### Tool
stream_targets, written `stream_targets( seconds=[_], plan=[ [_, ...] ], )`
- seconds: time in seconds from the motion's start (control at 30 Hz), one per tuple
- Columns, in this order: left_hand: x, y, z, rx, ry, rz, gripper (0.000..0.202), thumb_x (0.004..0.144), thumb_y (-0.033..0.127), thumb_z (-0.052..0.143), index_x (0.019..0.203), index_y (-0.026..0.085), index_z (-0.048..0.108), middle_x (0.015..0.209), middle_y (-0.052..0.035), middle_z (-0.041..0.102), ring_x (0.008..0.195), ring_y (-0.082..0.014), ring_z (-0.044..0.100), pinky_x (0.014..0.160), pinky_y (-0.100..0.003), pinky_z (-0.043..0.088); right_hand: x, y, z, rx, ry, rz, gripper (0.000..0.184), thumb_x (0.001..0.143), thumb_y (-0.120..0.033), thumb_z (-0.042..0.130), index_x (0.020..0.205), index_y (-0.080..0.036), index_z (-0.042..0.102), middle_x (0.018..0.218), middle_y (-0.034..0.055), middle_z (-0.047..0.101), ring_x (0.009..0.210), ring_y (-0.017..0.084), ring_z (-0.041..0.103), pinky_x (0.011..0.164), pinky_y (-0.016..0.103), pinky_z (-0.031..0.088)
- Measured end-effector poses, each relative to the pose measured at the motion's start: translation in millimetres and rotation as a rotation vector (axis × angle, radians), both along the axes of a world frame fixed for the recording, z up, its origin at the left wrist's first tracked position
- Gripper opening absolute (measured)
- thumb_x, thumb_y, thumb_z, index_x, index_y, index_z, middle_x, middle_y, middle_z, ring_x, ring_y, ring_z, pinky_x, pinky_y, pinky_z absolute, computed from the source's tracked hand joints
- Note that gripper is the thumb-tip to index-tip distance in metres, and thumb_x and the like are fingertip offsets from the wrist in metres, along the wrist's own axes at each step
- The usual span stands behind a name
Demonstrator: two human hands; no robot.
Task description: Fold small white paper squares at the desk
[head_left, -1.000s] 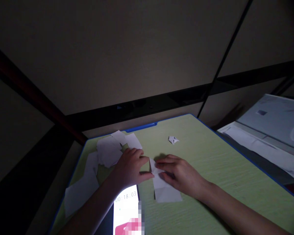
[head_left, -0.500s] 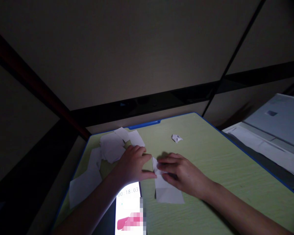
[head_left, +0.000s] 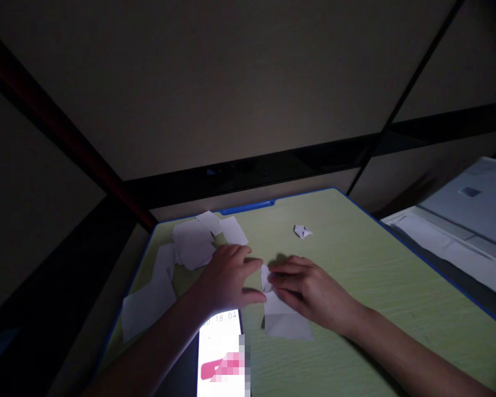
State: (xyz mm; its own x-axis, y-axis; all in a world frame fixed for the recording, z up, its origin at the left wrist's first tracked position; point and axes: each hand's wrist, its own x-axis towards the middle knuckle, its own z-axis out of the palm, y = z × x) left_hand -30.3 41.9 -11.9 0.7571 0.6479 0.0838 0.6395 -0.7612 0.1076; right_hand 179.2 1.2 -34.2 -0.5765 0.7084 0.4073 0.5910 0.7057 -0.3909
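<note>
I count two hands from my end, one phone, one creased sheet of white paper between the hands, and one small folded paper shape. The loose papers over on the left overlap too much for an exact count: I make out one rounded pile [head_left: 192,245] and at least four pieces around it, two at its far side and two at its near left.

The creased sheet [head_left: 284,321] lies on the green table [head_left: 364,264], between the left hand [head_left: 230,278] and the right hand [head_left: 310,285]. The right hand comes in from the right, its fingers close together and resting on the far part of the sheet — whether they pinch it, I cannot tell. The left hand sits just left of the sheet, thumb and forefinger spread wide, both tips at the paper's left edge. The sheet's near end sticks out towards me, a crease running across it.

The phone [head_left: 221,339] lies lit just near the left hand, its timer ending in 18:04, part of its screen blurred out. The folded paper shape [head_left: 302,231] sits alone beyond the right hand, well apart from the loose papers.
</note>
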Motion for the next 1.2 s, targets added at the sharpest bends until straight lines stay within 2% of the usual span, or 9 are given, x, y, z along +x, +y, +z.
stream_targets(
  seconds=[0.17,0.47,0.87,1.2],
  plan=[
    [-0.5,1.4,-1.7,0.001,-0.011,0.010,0.061,0.062,0.061,0.062,0.110,0.023,0.057,0.113,-0.0094,0.051,0.103,-0.0285,0.047,0.086,-0.043,0.036,-1.6,-1.1,1.8,-0.076,-0.022,-0.016,0.022,0.086,-0.025,0.049,0.098,-0.020,0.067,0.094,0.0065,0.066,0.087,0.020,0.056,0.078,0.036,0.042],
    [-0.4,0.8,-2.0,0.011,-0.017,-0.001,0.055,0.062,0.060,0.063,0.103,0.023,0.062,0.112,-0.0087,0.052,0.102,-0.0281,0.048,0.086,-0.043,0.037,-1.6,-1.3,2.7,-0.067,0.001,-0.017,0.020,0.085,-0.024,0.050,0.093,-0.021,0.069,0.091,0.0062,0.067,0.086,0.020,0.057,0.076,0.036,0.043],
    [-1.1,1.0,-2.4,0.003,0.011,0.000,0.054,0.065,0.061,0.060,0.104,0.023,0.061,0.107,-0.0083,0.054,0.098,-0.0264,0.050,0.084,-0.041,0.038,-2.5,-3.0,0.0,-0.087,-0.028,-0.016,0.024,0.087,-0.025,0.048,0.102,-0.021,0.066,0.100,0.0059,0.065,0.089,0.020,0.055,0.081,0.038,0.042],
    [-1.4,0.8,-3.3,0.002,-0.022,0.000,0.053,0.064,0.061,0.060,0.102,0.023,0.061,0.103,-0.0074,0.055,0.097,-0.0260,0.050,0.083,-0.040,0.037,-3.0,-3.9,1.8,-0.094,-0.024,0.007,0.023,0.086,-0.025,0.049,0.100,-0.020,0.067,0.099,0.0063,0.064,0.092,0.021,0.055,0.082,0.038,0.042]
  ],
)
